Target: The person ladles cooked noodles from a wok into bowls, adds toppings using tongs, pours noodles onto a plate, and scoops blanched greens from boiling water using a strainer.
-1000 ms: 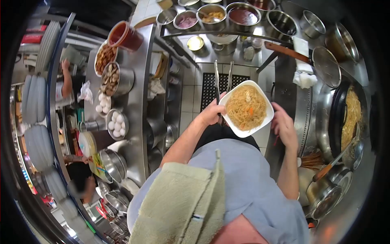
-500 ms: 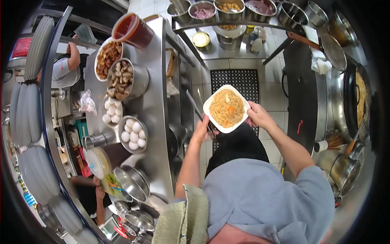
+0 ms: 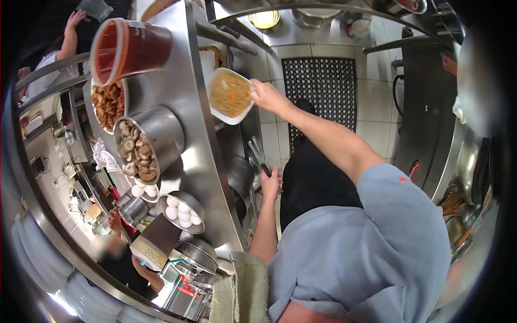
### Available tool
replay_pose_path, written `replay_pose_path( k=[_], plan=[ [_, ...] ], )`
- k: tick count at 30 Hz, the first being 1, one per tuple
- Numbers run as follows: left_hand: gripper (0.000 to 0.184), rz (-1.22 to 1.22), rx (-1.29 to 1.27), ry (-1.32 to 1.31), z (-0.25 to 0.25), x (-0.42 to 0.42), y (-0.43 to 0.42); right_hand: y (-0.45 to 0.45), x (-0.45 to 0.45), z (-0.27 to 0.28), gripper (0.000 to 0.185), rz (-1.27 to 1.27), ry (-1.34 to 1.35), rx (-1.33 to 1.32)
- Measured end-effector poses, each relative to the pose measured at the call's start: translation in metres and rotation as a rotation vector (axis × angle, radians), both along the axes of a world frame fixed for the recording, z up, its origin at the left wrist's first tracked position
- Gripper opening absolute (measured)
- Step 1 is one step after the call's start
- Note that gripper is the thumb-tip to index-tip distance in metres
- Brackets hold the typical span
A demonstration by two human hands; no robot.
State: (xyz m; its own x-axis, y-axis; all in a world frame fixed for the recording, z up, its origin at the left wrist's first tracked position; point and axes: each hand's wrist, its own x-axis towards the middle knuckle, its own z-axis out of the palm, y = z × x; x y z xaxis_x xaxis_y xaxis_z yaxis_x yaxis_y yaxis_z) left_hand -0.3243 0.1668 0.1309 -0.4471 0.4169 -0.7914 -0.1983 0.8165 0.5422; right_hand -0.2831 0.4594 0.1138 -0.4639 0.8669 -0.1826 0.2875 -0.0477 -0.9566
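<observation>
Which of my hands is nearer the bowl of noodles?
Right. Your right hand grips the bowl; your left hand is apart from it, nearer your body, holding tongs.

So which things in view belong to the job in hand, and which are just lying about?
In hand:
- white bowl with noodles, held at its edge by the right hand
- tongs, in the left hand

Lying about, apparently:
- tub of red sauce
- metal pot of mushrooms
- eggs in a metal bowl
- floor mat
</observation>
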Motion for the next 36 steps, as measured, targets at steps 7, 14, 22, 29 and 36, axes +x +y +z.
replay_pose_path(
  k=[7, 14, 22, 29, 36],
  plan=[
    [0.021, -0.129, 0.064, -0.038, -0.033, 0.031, 0.001, 0.000, -0.083, 0.019, 0.027, -0.115, 0.024, -0.270],
    [0.026, -0.092, 0.241, -0.109, -0.041, 0.027, -0.008, -0.024, -0.158, -0.020, 0.026, -0.417, 0.263, -0.497],
    [0.027, -0.106, 0.004, -0.045, -0.016, 0.021, 0.009, -0.038, 0.050, -0.005, 0.060, -0.042, 0.282, -0.597],
    [0.041, -0.535, 0.395, -0.068, 0.079, 0.058, 0.074, -0.170, 0.341, 0.056, 0.032, -0.595, -0.140, -0.408],
    [0.025, -0.396, 0.491, -0.568, 0.119, 0.124, 0.112, -0.205, 0.334, 0.143, 0.040, -0.430, 0.043, -0.485]
  ],
)
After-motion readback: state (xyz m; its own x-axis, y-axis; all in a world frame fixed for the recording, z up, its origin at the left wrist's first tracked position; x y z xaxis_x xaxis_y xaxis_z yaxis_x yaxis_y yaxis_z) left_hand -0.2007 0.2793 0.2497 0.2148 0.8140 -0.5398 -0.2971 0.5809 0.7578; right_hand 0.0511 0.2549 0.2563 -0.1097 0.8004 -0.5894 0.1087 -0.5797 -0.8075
